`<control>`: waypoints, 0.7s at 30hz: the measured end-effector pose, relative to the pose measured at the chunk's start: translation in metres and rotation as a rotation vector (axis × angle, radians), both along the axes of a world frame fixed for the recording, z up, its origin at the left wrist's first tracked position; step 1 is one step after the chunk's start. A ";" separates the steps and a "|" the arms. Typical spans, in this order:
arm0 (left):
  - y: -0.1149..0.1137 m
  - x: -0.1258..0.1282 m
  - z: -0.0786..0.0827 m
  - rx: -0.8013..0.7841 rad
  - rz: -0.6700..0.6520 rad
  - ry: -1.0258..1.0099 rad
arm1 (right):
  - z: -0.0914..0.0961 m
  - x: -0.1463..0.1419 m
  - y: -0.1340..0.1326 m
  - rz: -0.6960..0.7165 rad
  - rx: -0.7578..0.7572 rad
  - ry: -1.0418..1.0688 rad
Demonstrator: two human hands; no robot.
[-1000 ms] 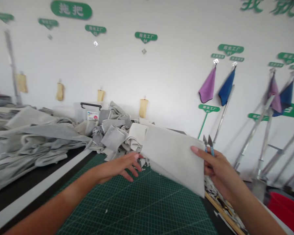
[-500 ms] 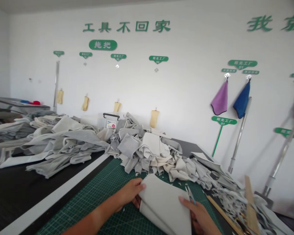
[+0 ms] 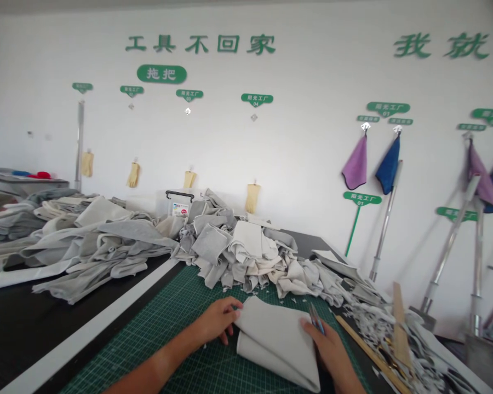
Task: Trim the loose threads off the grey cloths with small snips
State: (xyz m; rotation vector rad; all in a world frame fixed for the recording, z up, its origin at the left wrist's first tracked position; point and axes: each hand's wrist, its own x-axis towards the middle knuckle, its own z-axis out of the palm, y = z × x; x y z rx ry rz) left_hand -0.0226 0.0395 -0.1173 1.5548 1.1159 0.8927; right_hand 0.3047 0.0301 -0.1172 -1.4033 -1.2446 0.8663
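**Pale grey fabric piece [image 3: 271,342] held folded on green cutting mat [image 3: 181,306]**

At far left, grey and cream fabric heaps [image 3: 102,241] are piled, and four yellow gloves [image 3: 133,174] are hung along the wall under the green sign [image 3: 161,74] reading "拖把". The slogan [image 3: 200,44] reading "工具不回家" is set above it, and tags marked "阳光工厂" are mounted nearby. One clear plastic bin [image 3: 178,203] with a black handle is half hidden behind the heaps. The fabric lies on the mat, its left edge touched by the left hand [image 3: 217,320], which is relaxed and unclenched. Blue-handled snips [image 3: 315,318] are grasped by the right hand [image 3: 326,345], which rests against the fabric's right side. One wooden ruler [image 3: 373,355] lies beyond, beside scattered fabric scraps [image 3: 378,328]. Four towels [image 3: 355,161], two purple and two blue, are hung at right.
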 end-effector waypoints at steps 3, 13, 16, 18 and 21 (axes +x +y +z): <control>0.003 0.000 -0.004 0.005 0.008 -0.006 | 0.003 0.001 0.001 0.000 0.005 0.050; -0.005 0.000 0.001 0.146 0.085 0.201 | 0.017 -0.008 -0.010 0.191 -0.076 0.031; -0.013 -0.002 0.006 0.399 0.138 0.379 | 0.030 -0.015 -0.021 0.215 -0.092 0.029; -0.017 -0.002 0.010 0.469 0.121 0.467 | 0.038 -0.017 -0.027 0.235 -0.084 0.008; -0.023 0.002 0.017 0.455 0.091 0.513 | 0.042 -0.014 -0.028 0.292 -0.003 -0.102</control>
